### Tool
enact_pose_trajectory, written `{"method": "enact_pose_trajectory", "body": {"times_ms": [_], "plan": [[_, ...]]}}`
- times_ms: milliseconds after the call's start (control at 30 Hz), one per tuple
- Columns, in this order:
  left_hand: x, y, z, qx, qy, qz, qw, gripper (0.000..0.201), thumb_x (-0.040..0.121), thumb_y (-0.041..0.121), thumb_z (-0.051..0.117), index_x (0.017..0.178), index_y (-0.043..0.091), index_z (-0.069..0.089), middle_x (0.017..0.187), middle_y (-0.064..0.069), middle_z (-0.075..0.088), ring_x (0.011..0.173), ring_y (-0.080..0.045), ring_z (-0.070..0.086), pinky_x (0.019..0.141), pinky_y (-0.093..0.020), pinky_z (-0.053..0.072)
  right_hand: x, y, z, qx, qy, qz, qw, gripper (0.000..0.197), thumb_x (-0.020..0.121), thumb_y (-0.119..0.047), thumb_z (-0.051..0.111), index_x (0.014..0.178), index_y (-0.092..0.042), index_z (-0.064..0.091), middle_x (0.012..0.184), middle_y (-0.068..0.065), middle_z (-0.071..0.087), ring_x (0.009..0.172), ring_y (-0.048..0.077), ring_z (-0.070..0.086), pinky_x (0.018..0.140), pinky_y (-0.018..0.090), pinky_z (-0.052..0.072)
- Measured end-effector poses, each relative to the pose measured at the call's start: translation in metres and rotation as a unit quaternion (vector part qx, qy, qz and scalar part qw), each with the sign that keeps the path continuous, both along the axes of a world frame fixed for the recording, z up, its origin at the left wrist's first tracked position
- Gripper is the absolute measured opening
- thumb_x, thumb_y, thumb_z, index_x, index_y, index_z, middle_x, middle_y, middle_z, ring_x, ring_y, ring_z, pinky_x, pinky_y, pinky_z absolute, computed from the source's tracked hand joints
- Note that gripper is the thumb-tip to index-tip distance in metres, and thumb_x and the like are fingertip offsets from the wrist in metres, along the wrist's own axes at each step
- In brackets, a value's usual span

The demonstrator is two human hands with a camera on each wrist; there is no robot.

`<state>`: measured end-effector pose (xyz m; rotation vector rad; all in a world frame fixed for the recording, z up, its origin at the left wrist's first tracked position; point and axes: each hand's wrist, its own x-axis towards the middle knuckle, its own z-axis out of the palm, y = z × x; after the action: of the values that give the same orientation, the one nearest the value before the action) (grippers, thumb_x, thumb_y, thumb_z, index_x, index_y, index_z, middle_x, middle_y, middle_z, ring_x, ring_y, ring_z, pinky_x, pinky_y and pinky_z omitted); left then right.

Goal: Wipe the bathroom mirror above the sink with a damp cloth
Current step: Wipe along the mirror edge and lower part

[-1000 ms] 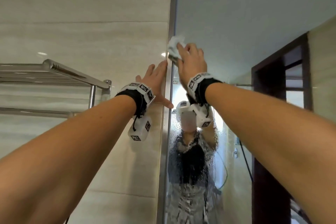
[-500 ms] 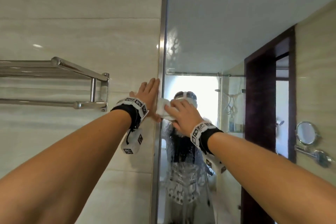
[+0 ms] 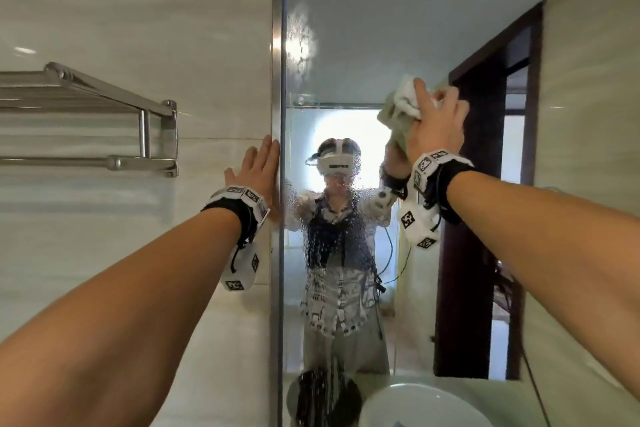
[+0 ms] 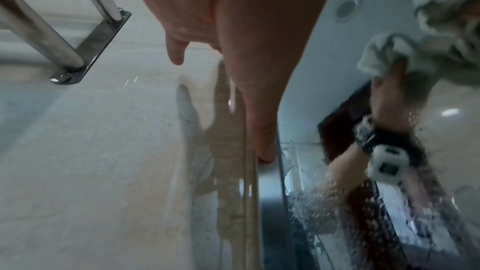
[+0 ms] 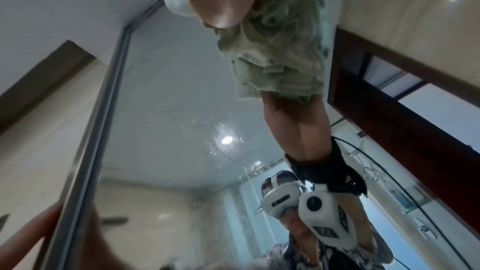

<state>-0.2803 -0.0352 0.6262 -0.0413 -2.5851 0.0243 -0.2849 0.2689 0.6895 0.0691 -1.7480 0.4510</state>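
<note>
The mirror [image 3: 363, 28] fills the right of the head view, with a metal frame edge [image 3: 278, 80] on its left. Water drops speckle its lower middle [image 3: 329, 236]. My right hand [image 3: 436, 121] grips a bunched pale green cloth [image 3: 401, 104] and presses it on the glass at mid height, right of centre. In the right wrist view the cloth [image 5: 280, 54] hangs from under my fingers against the mirror [image 5: 168, 89]. My left hand [image 3: 259, 166] lies flat with straight fingers on the tiled wall beside the frame; the left wrist view shows its fingers [image 4: 254, 89] along the frame [image 4: 249, 192].
A chrome towel rack [image 3: 86, 121] juts from the tiled wall at the left, close to my left hand. A white basin [image 3: 415, 406] sits at the bottom right below the mirror. The mirror reflects a dark door frame [image 3: 485, 184].
My right hand swept the cloth from the mirror's top left edge down, then right across the glass to right of centre. The left hand stayed flat on the wall by the frame.
</note>
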Motion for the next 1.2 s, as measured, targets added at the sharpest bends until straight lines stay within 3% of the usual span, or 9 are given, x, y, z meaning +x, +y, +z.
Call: {"method": "enact_pose_trajectory", "body": {"times_ms": [200,433,567,700,767,833,933,1067,1200], "plan": [[-0.002,-0.006,-0.005,-0.027,0.042,-0.006,0.999,0.152,0.057,0.045,0.092,0.153,0.023,-0.023,0.159,0.008,-0.031,0.151,-0.024,-0.016,0.117,-0.061,0.019,-0.033,-0.005,0.009,-0.009,-0.031,-0.037,0.999,0.057,0.091,-0.047,0.044,0.144,-0.038,0.026,0.137,0.009,0.036,0.116,0.034,0.038,0.087,0.048,0.042],[-0.010,-0.017,-0.006,-0.029,0.056,-0.048,0.997,0.155,0.052,0.047,0.093,0.153,0.025,-0.023,0.159,0.011,-0.029,0.151,-0.022,-0.013,0.116,-0.059,0.024,-0.049,-0.020,-0.058,0.092,0.021,-0.021,0.995,0.061,0.089,-0.027,0.055,0.146,-0.032,0.034,0.134,0.005,0.045,0.112,0.029,0.043,0.088,0.043,0.042],[-0.007,-0.017,-0.011,-0.017,0.071,-0.058,0.996,0.151,0.056,0.042,0.093,0.154,0.023,-0.020,0.161,0.010,-0.027,0.152,-0.024,-0.010,0.116,-0.057,0.027,-0.048,-0.030,-0.111,0.168,-0.013,-0.009,0.986,0.073,0.080,-0.018,0.064,0.146,-0.030,0.036,0.133,0.004,0.049,0.111,0.028,0.044,0.088,0.041,0.040],[-0.001,-0.016,-0.029,0.025,0.108,-0.084,0.990,0.138,0.066,0.034,0.089,0.155,0.021,-0.016,0.163,0.007,-0.022,0.152,-0.027,-0.004,0.117,-0.054,0.028,-0.037,-0.023,-0.150,0.255,-0.035,0.007,0.966,0.067,0.079,-0.018,0.073,0.140,-0.025,0.046,0.133,0.005,0.054,0.113,0.029,0.044,0.093,0.047,0.043],[0.000,-0.011,-0.041,0.050,0.106,-0.086,0.989,0.138,0.066,0.041,0.088,0.155,0.021,-0.016,0.163,0.005,-0.021,0.152,-0.028,-0.004,0.119,-0.053,0.025,-0.031,-0.017,-0.157,0.281,-0.050,0.008,0.958,0.069,0.077,-0.023,0.077,0.140,-0.025,0.048,0.130,0.005,0.056,0.110,0.027,0.045,0.089,0.046,0.047],[0.000,-0.004,-0.051,0.055,0.083,-0.080,0.992,0.144,0.062,0.051,0.087,0.154,0.022,-0.020,0.162,0.005,-0.024,0.152,-0.029,-0.006,0.119,-0.053,0.024,-0.021,-0.014,-0.156,0.305,-0.080,0.026,0.949,0.067,0.080,-0.024,0.075,0.140,-0.025,0.047,0.129,0.006,0.057,0.109,0.029,0.049,0.086,0.047,0.051],[0.001,0.004,-0.064,0.035,0.039,-0.064,0.997,0.153,0.056,0.052,0.090,0.152,0.022,-0.026,0.159,0.005,-0.032,0.151,-0.030,-0.009,0.116,-0.060,0.023,-0.006,-0.009,-0.142,0.307,-0.148,0.057,0.938,0.054,0.089,-0.020,0.058,0.141,-0.026,0.045,0.135,0.005,0.052,0.116,0.030,0.046,0.085,0.048,0.052],[0.001,-0.001,-0.067,0.012,0.043,-0.053,0.998,0.156,0.055,0.047,0.092,0.151,0.024,-0.029,0.157,0.008,-0.036,0.152,-0.027,-0.008,0.115,-0.063,0.022,0.009,-0.011,-0.102,0.153,-0.083,0.066,0.983,0.056,0.088,-0.015,0.052,0.141,-0.030,0.042,0.134,0.005,0.046,0.118,0.027,0.042,0.082,0.040,0.050],[-0.002,-0.008,-0.068,0.001,0.061,-0.053,0.997,0.152,0.058,0.045,0.092,0.151,0.027,-0.029,0.156,0.012,-0.037,0.152,-0.025,-0.007,0.116,-0.059,0.024,0.003,-0.018,-0.039,0.028,-0.041,0.032,0.998,0.057,0.090,-0.016,0.046,0.144,-0.034,0.036,0.138,0.009,0.038,0.122,0.029,0.037,0.086,0.041,0.049]]}}
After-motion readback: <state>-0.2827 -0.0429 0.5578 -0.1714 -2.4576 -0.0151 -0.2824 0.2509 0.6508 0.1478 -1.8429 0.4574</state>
